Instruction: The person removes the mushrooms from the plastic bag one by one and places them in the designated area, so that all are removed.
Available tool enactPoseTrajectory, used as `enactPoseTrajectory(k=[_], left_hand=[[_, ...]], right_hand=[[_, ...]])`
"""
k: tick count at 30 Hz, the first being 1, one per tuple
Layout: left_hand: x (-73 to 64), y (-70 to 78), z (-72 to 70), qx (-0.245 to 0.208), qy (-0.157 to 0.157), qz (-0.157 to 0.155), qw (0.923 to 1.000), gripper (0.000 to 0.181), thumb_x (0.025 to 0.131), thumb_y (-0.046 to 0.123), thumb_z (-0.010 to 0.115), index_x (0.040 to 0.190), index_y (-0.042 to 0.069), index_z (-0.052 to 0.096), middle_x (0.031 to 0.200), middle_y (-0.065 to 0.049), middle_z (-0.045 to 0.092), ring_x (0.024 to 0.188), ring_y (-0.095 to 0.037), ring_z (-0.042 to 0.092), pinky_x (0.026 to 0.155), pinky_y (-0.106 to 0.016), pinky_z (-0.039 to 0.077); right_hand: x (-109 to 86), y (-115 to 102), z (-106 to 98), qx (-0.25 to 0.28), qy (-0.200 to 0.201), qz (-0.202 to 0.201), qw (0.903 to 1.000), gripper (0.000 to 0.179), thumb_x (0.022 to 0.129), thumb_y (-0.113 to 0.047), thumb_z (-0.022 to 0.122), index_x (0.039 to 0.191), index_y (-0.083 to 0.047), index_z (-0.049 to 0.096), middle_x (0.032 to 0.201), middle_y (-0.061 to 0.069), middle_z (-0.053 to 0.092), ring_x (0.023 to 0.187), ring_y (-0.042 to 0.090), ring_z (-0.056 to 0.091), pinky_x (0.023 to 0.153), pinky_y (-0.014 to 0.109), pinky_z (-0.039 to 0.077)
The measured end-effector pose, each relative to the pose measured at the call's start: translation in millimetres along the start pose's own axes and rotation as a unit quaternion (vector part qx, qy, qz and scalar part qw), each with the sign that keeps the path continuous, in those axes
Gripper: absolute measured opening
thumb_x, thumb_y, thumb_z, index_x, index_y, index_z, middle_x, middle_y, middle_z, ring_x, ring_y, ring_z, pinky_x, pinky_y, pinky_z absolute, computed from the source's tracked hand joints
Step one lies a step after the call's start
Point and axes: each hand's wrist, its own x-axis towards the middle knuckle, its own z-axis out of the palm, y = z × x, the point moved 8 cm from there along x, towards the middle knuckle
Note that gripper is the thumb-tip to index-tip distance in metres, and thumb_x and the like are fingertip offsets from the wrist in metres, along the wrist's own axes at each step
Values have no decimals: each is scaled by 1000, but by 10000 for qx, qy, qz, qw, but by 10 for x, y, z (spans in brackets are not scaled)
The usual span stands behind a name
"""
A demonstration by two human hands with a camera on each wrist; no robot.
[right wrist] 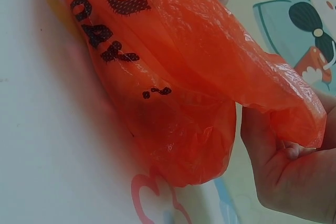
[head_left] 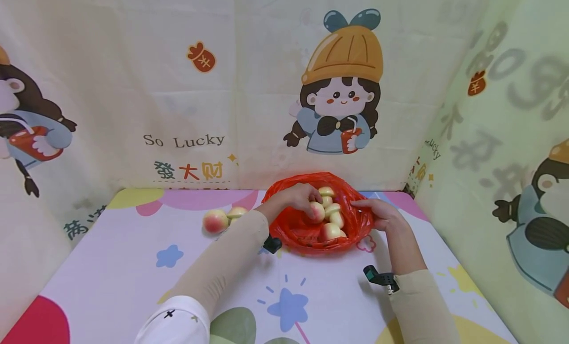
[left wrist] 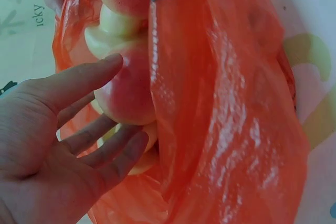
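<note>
A red plastic bag (head_left: pixel 289 238) lies with its mouth spread at the far side of the table. Inside it are pink-blushed toy peaches (head_left: pixel 331 231) and cream toy mushrooms (head_left: pixel 334 215). My left hand (head_left: pixel 302 198) reaches into the bag and holds a peach (left wrist: pixel 128 87), thumb on one side and fingers curled underneath. At the bag's right side, my right hand (head_left: pixel 378 211) grips the rim, and the plastic folds over its fingers in the right wrist view. Part of the held peach is hidden behind the bag's wall in the left wrist view.
Left of the bag, another peach (head_left: pixel 215 220) lies on the patterned tablecloth (head_left: pixel 133 285) beside a cream mushroom (head_left: pixel 235 213), partly behind my left forearm. A printed cloth wall (head_left: pixel 266 87) rises just behind the bag, and another cloth wall stands at the right.
</note>
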Motion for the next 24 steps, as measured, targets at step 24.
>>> enactPoseTrajectory(k=[24], left_hand=[[69,67,73,299,-4,-241,9993,44,84,8,84,127,14,74,124,-4,67,102,-20,60,86,-27,60]], right_hand=[[5,39,-21,-80,115,26,9999,43,103,-27,66,135,-12,42,116,2,65,102,18,70,90,38,63]])
